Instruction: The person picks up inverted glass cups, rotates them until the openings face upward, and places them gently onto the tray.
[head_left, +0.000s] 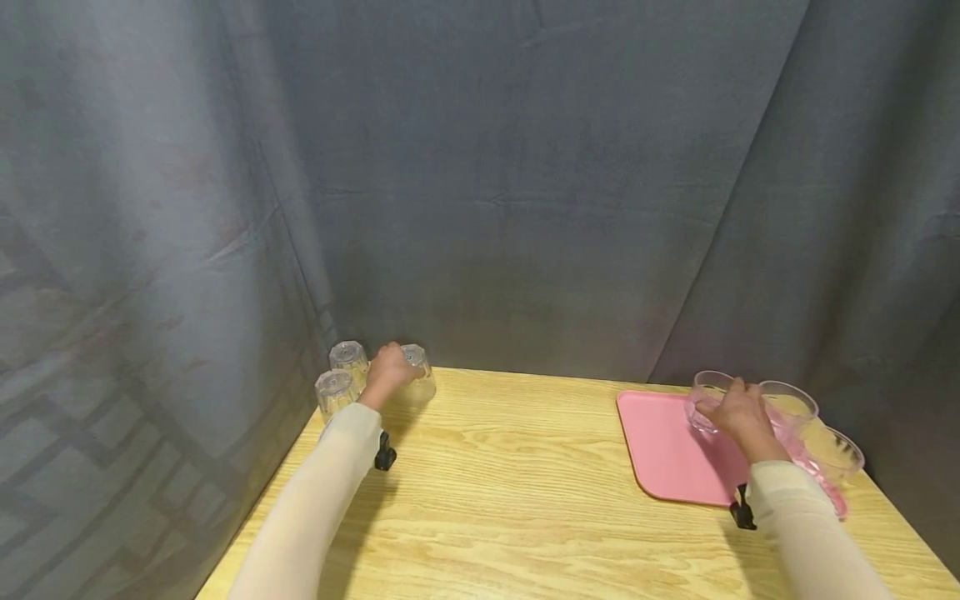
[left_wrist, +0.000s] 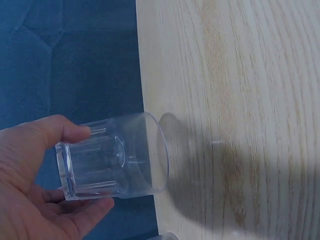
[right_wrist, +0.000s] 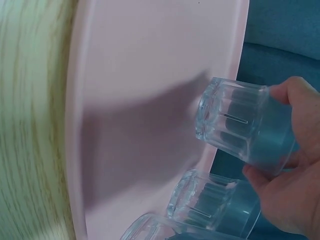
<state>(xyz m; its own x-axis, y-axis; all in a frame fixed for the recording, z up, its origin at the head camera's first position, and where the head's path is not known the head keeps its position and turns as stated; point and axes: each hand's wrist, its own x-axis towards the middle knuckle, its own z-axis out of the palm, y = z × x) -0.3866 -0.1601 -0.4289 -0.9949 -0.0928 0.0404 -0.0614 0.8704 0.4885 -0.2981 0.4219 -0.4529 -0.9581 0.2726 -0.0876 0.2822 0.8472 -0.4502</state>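
Observation:
At the back left of the table, my left hand grips a clear tumbler near its base, thumb on one side and fingers on the other. That tumbler is upside down, its rim close to the wood. My right hand holds another clear tumbler near its rim, with its base facing the pink tray. Close beside this hand, more clear tumblers stand upright on the tray's right part. Two upside-down tumblers stand left of my left hand.
The wooden table stretches between the two hands. A grey curtain hangs along the back edge and both sides. Black wrist mounts sit under the sleeves.

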